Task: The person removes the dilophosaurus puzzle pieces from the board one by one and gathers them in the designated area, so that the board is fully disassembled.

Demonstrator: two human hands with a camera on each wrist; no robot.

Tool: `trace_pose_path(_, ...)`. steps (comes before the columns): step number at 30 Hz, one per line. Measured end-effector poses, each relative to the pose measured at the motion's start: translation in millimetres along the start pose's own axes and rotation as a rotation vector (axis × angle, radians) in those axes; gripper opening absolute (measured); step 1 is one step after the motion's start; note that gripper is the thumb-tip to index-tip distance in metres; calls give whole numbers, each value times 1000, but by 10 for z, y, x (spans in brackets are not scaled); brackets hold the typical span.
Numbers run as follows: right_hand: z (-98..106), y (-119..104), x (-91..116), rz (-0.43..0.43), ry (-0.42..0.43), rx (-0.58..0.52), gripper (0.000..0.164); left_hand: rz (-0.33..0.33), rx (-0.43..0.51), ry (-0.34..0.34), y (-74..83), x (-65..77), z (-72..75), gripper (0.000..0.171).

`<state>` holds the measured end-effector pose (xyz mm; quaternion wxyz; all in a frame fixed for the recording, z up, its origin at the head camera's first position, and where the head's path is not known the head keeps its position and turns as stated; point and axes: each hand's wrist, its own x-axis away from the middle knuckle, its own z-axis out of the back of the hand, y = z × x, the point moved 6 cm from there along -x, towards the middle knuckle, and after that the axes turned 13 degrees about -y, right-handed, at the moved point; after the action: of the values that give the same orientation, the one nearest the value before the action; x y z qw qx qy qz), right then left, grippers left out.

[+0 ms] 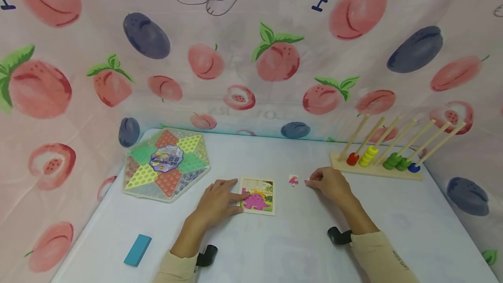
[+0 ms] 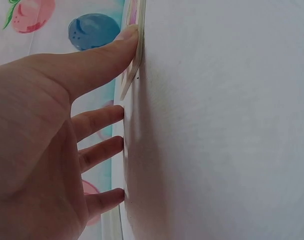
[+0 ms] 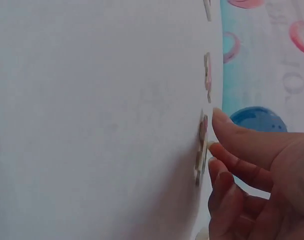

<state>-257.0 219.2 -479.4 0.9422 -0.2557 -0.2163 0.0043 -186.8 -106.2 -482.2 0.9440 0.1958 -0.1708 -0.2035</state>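
Has a blue block at near left on the white table, and a star-patterned Chinese checkers board farther back. Lays the left hand, fingers straight and spread, over the left edge of a wooden dinosaur jigsaw tray. Has a pink jigsaw piece lying flat right of the tray. Curls the right hand at a second piece just beside; cannot quite tell whether pinched. At far right, has a wooden counting stand with coloured rings.
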Motion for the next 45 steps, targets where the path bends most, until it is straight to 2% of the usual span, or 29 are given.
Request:
trace_pose_path(4, -31, -109, 8, 27, 5, -2, 31, 1, -11, 1, -1, -2, -15, 40)
trace_pose_path(11, -134, -556, -19, 119, -6, 18, 43, -3, -8, -4, -11, -7, -22, 41)
trace_pose_path(18, -276, -903, -58, 226, -54, 50, 50, 2, -3, -17, -14, -12, -22, 41)
trace_pose_path(21, -351, -1011, -59, 283, -89, 58, 48, -3, -10, -18, -4, -10, -16, 41)
trace_pose_path(24, -451, -1088, -58, 315, -140, 61, 43, -2, -18, -17, -3, -10, -9, 40)
trace_pose_path(29, -606, -1192, -55, 376, -190, 156, 34, -5, -20, -12, -4, -7, 9, 40)
trace_pose_path(34, -662, -1213, -46, 374, -188, 200, 28, -11, -27, -8, -6, -17, 10, 39)
trace_pose_path(45, -660, -1204, -74, 383, -162, 169, 16, -2, -34, -21, -25, -29, 8, 40)
